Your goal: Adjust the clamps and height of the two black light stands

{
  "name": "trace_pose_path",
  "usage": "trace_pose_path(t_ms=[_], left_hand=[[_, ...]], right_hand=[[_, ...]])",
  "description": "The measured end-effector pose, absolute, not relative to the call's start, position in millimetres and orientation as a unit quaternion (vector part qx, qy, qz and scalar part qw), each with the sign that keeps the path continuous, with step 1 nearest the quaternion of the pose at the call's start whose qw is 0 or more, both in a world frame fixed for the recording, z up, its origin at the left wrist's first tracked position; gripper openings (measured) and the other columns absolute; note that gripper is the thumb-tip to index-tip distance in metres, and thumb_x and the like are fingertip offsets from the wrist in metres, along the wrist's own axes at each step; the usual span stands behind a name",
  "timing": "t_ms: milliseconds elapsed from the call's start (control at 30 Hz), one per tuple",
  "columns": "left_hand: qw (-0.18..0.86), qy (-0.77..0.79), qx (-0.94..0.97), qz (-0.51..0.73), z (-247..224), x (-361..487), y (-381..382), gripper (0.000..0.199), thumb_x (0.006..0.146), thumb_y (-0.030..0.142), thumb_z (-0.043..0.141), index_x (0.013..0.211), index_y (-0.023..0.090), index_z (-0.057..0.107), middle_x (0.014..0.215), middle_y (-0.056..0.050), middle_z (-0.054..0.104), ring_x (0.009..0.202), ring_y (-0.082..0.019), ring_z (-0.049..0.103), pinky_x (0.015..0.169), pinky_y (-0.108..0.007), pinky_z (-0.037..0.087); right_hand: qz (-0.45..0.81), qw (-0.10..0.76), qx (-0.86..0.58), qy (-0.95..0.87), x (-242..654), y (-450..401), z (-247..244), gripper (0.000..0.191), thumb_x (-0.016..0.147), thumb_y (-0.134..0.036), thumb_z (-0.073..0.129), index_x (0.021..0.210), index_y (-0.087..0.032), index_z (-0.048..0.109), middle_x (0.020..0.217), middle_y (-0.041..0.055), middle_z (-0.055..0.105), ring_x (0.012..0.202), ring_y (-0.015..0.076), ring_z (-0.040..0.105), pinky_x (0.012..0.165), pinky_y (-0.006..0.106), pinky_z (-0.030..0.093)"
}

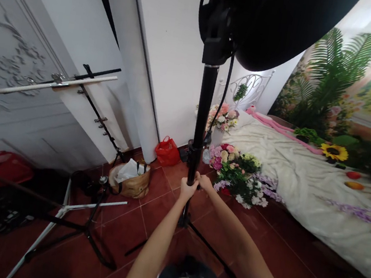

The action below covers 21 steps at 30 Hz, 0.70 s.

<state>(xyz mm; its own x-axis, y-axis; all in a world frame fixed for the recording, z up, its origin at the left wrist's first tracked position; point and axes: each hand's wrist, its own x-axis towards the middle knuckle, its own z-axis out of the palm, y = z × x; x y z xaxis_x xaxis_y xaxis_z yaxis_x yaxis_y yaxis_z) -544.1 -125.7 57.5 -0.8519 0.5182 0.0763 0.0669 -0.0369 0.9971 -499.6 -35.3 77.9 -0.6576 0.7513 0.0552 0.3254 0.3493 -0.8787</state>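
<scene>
A black light stand point(204, 109) rises upright in front of me from spread legs on the tiled floor. My left hand point(188, 188) is closed round its pole. Beside it, my right hand point(203, 181) also grips the stand, partly behind the pole, so some of its fingers are hidden. Above, a large black studio light point(276, 22) sits on the stand's top and runs out of view. Its black cable point(227, 85) hangs down along the pole.
At right is a bed point(261, 145) with flowers and fruit on it. Bouquets point(240, 170) lie on the floor beside it. A red bag point(167, 151) and a woven basket point(133, 182) stand left of the pole. More stands point(66, 214) spread their legs at left.
</scene>
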Motion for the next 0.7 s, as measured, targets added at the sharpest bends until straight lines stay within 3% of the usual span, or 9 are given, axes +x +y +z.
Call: trace_pose_path(t_ms=[133,300,467,700], left_hand=[[0.159,0.676,0.209,0.688,56,-543,-125,0.026,0.058,0.028,0.069,0.048,0.015,0.050,0.050,0.001,0.049,0.047,-0.009,0.046,0.047,-0.020,0.038],[0.172,0.672,0.201,0.692,61,-541,-126,0.032,0.058,0.033,0.070,0.045,0.016,0.046,0.045,0.003,0.044,0.044,-0.007,0.040,0.043,-0.019,0.032],[0.173,0.664,0.204,0.698,66,-541,-127,0.031,0.056,0.032,0.071,0.046,0.015,0.047,0.046,0.003,0.043,0.045,-0.006,0.039,0.045,-0.019,0.031],[0.175,0.670,0.208,0.691,71,-540,-130,0.029,0.056,0.029,0.068,0.045,0.015,0.045,0.046,0.003,0.043,0.046,-0.006,0.038,0.044,-0.018,0.030]], right_hand=[[0.467,0.192,-0.295,-0.811,-483,-34,64,0.018,0.087,-0.032,0.051,0.088,-0.019,0.064,0.086,0.0050,0.066,0.076,0.0172,0.062,0.065,0.025,0.047],[0.460,0.190,-0.256,-0.829,-477,-41,50,0.026,0.090,-0.033,0.040,0.099,-0.018,0.059,0.083,0.0048,0.067,0.072,0.0155,0.061,0.065,0.023,0.044],[0.446,0.145,-0.304,-0.829,-485,-42,60,0.019,0.090,-0.024,0.046,0.102,-0.017,0.059,0.093,0.0078,0.067,0.086,0.0162,0.061,0.078,0.025,0.044],[0.446,0.145,-0.335,-0.817,-498,-38,74,0.033,0.088,-0.035,0.055,0.115,-0.017,0.055,0.117,0.0070,0.055,0.101,0.0201,0.057,0.084,0.038,0.050]])
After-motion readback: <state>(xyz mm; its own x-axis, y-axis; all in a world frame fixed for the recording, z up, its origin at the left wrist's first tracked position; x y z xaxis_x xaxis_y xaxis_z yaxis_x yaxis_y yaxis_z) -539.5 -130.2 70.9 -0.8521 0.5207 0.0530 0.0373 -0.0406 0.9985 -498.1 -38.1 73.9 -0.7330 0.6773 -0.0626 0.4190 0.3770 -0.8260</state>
